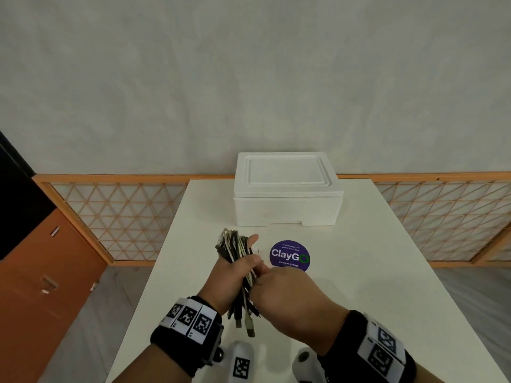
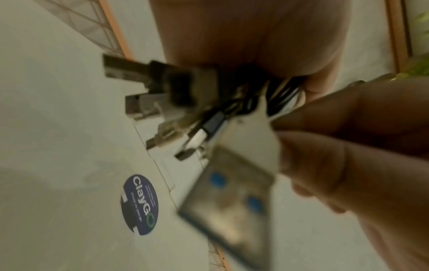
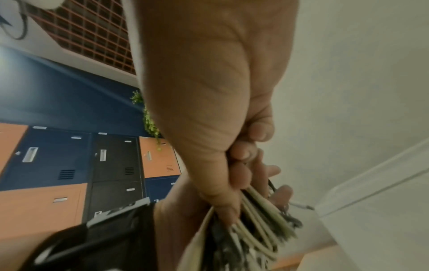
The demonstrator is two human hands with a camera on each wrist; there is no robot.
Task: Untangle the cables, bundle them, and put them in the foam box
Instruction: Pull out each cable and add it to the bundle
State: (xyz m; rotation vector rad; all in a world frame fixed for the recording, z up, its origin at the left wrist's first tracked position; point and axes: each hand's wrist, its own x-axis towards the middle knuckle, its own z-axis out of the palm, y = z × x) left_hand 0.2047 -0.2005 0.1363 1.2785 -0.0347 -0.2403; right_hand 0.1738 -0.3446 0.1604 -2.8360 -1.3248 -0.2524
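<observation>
From the head view, my left hand (image 1: pixel 229 275) is closed around one bundle of cables (image 1: pixel 237 250), black and white ones together, held above the white table (image 1: pixel 359 286). My right hand (image 1: pixel 290 297) touches the same bundle from the right side, fingers curled on it. One foam box (image 1: pixel 287 205) stands behind on the table, its lid on, well apart from my hands. One round sticker (image 1: pixel 289 256) lies between.

From the left wrist, several plugs (image 2: pixel 144 104) stick out of my fist; I cannot count them exactly.

From the right wrist, my fingers (image 3: pixel 241 174) pinch the white cables (image 3: pixel 260 225).
</observation>
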